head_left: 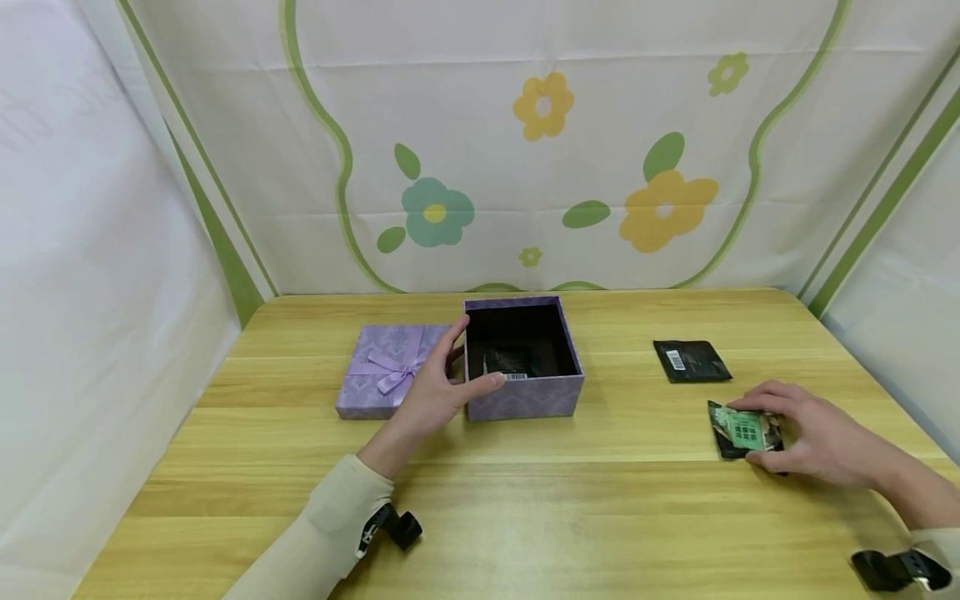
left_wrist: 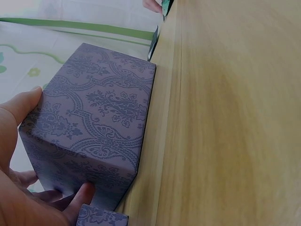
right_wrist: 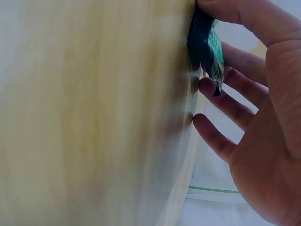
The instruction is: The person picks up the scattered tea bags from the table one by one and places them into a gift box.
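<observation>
A lidless purple patterned gift box [head_left: 525,398] with a black inside stands mid-table. My left hand [head_left: 431,390] holds its near left corner, thumb at the front rim and fingers against the left side. Inside the box lies a dark sachet [head_left: 508,360], partly hidden by the front wall. On the right, my right hand [head_left: 817,433] pinches a black sachet with a green label [head_left: 744,429] between thumb and fingers, low at the tabletop. Behind it another black sachet [head_left: 692,362] with a white barcode lies flat.
The purple box lid [head_left: 375,367] with a ribbon bow lies left of the box, partly behind my left hand. A wooden table [head_left: 555,508] carries everything. White cloth [head_left: 480,142] printed with flowers closes off the back, with more cloth at both sides.
</observation>
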Tool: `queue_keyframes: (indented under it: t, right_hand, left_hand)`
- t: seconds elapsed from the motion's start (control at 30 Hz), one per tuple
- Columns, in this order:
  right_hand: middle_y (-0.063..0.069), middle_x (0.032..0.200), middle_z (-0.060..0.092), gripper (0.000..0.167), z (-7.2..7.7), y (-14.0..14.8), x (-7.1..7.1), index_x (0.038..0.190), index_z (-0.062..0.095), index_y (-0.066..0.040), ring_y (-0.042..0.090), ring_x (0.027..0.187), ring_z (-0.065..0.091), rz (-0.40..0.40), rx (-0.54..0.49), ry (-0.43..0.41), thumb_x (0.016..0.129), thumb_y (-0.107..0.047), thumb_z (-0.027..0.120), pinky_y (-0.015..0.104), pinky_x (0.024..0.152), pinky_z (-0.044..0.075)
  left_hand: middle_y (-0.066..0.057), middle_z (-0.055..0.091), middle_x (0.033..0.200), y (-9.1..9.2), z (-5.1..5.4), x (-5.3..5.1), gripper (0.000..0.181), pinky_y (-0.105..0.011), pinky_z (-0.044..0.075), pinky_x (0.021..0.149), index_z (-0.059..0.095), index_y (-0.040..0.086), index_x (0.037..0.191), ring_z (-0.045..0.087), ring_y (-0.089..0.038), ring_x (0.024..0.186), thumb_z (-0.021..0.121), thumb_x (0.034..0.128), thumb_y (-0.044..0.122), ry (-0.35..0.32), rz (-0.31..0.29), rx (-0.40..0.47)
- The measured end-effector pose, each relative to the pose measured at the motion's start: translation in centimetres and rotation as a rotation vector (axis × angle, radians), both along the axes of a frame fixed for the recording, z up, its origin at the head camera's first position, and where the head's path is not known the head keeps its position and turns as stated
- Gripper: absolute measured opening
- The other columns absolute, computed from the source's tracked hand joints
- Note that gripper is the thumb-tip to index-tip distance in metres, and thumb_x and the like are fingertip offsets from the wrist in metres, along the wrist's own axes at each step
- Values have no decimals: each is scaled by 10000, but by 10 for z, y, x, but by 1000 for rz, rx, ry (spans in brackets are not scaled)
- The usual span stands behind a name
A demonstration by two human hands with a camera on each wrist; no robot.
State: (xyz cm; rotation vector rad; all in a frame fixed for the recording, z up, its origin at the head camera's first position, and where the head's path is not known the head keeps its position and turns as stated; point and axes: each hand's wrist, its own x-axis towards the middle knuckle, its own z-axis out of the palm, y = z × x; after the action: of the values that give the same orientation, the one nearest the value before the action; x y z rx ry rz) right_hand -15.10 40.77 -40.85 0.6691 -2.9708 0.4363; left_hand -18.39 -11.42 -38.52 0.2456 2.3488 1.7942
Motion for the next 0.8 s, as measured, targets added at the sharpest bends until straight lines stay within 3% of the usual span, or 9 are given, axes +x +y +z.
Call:
queue_keyframes:
  t: [0.37,0.47,0.57,0.63,0.8]
  right_hand:
    - [-64,1249,632,590,1,-3,-1,1273,722,-296,-95,1050,496,1,-40,-7,745,-351,979,147,817,445]
    - [-85,1255,626,551,-1,-4,-1,1263,720,-293,-141,1103,467,21,-90,-6,770,-302,965,87,925,401]
    - [-91,1262,631,536,-3,-5,-1,1256,720,-275,-196,1177,409,50,-121,9,776,-263,959,-27,1035,233]
    - [-87,1272,629,549,-4,-6,0,1268,716,-260,-217,1205,378,65,-123,21,775,-261,956,-75,1032,140]
    - [-120,1288,610,549,-1,-8,3,1305,705,-263,-196,1193,408,70,-132,-6,807,-271,936,-58,1020,167]
  left_hand:
    - [62,178,1772,-1,-2,0,1023,-583,396,1235,185,437,1692,255,-273,1640,845,910,431,3,2,-2]
    - [72,183,1770,-1,-2,-1,1022,-577,402,1231,188,432,1693,265,-269,1636,845,909,430,9,2,-5]
    - [78,187,1768,0,-2,0,1024,-574,408,1228,190,435,1691,270,-262,1634,847,906,433,10,2,-7]
    - [79,191,1766,0,-2,-1,1022,-571,410,1227,191,440,1690,274,-259,1632,847,906,433,9,2,-6]
    - [73,186,1768,-1,-2,-1,1023,-570,423,1218,190,439,1690,268,-262,1634,848,907,430,6,2,-1]
